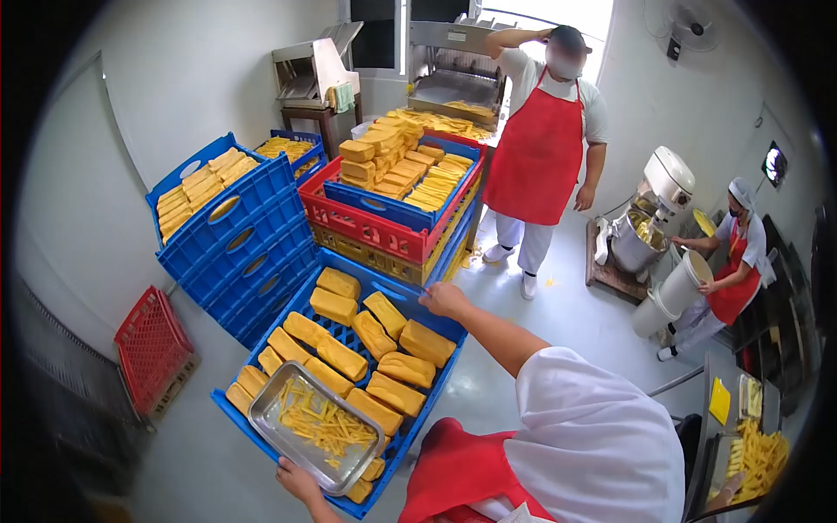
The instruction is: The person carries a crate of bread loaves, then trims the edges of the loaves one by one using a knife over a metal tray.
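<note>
A blue plastic crate [440,414] full of golden bread loaves [342,357] is in front of me, tilted across the view. A metal tray [370,479] with yellow cut strips [318,418] rests on the loaves at the near left corner. My left hand [299,481] is closed on the crate's near edge, just below the tray, its fingers partly hidden. Farther off, my right hand [446,300] is closed round the crate's far right rim.
Stacked blue crates [253,253] with loaves stand left; more crates [357,231] with loaves and slices stand ahead. A person in a red apron [545,148] stands beyond. Right: a mixer [649,209], a person with a white bucket [684,283], and a table of yellow strips [758,458].
</note>
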Tool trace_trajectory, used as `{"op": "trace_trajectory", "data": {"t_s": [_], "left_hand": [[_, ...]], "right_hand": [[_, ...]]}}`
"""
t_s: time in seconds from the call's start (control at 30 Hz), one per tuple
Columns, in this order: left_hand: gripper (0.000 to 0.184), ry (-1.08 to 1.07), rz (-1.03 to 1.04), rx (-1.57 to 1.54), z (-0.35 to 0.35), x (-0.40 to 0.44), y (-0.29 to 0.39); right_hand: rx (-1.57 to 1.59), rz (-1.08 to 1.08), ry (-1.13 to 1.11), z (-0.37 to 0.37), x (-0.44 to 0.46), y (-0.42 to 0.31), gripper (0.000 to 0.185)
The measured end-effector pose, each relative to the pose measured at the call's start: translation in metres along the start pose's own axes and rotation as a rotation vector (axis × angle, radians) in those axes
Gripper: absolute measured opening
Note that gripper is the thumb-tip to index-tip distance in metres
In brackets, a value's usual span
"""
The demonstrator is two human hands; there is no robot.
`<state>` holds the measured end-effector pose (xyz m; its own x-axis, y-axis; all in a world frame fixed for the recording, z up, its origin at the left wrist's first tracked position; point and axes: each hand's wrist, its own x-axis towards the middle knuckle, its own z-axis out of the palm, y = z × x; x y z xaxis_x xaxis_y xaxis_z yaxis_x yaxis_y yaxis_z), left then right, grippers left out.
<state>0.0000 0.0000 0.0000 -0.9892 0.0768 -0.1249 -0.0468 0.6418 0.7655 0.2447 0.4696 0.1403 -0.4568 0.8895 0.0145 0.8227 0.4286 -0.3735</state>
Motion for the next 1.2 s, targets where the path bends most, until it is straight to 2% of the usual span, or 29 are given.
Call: {"op": "trace_trajectory", "data": {"t_s": [0.07,0.3,0.4,0.47,0.53,0.6,0.67,0.7,0.77,0.87,0.93,0.97,1.03,1.07,1.13,1.2], "left_hand": [[0.059,-0.026,0.059,-0.146,0.007,-0.003,-0.01],[0.058,0.081,0.127,-0.115,0.01,0.01,-0.017],[0.058,0.053,0.079,-0.134,0.004,0.006,-0.01],[0.059,0.048,0.117,-0.203,0.01,0.014,-0.023],[0.058,0.056,0.087,-0.227,0.01,0.006,-0.015],[0.053,0.026,0.004,-0.326,0.016,0.009,-0.019],[0.05,0.077,0.099,-0.226,0.016,0.009,-0.032],[0.05,0.117,0.067,-0.146,0.005,-0.003,-0.02],[0.05,0.13,0.008,-0.082,-0.008,-0.022,0.004],[0.051,0.133,-0.021,-0.1,-0.011,-0.024,0.021],[0.052,0.128,-0.022,-0.121,-0.007,-0.018,0.024],[0.052,0.155,-0.042,-0.121,-0.006,-0.018,0.022],[0.052,0.112,-0.028,-0.084,-0.003,-0.015,0.02],[0.053,0.093,-0.043,-0.079,-0.003,-0.014,0.018],[0.053,0.103,-0.047,-0.1,-0.009,-0.021,0.023],[0.053,0.099,-0.028,-0.126,-0.009,-0.022,0.033]], "right_hand": [[-0.042,-0.036,-0.028,-0.004,0.005,0.005,0.043],[0.001,-0.054,-0.115,0.0,0.011,0.0,0.039],[0.002,-0.171,-0.066,0.008,0.012,0.006,0.034],[-0.005,0.046,-0.089,0.012,0.019,0.001,0.034],[-0.066,0.089,-0.128,0.007,0.027,-0.005,0.033],[0.035,0.058,-0.133,0.008,0.035,-0.006,0.032],[0.073,0.013,-0.161,0.018,0.049,-0.009,0.04],[0.017,-0.041,-0.108,0.025,0.052,-0.014,0.044],[0.084,-0.133,-0.149,0.031,0.06,-0.018,0.046],[0.093,-0.215,-0.048,0.05,0.073,-0.027,0.043],[0.049,-0.195,0.06,0.055,0.08,-0.041,0.041],[0.054,-0.224,0.044,0.061,0.079,-0.041,0.041],[-0.069,-0.361,0.262,0.073,0.087,-0.031,0.039],[-0.066,-0.379,0.255,0.075,0.096,-0.027,0.039],[0.177,-0.246,-0.059,0.065,0.102,-0.024,0.035],[0.286,-0.199,-0.098,0.056,0.089,-0.026,0.031]]}}
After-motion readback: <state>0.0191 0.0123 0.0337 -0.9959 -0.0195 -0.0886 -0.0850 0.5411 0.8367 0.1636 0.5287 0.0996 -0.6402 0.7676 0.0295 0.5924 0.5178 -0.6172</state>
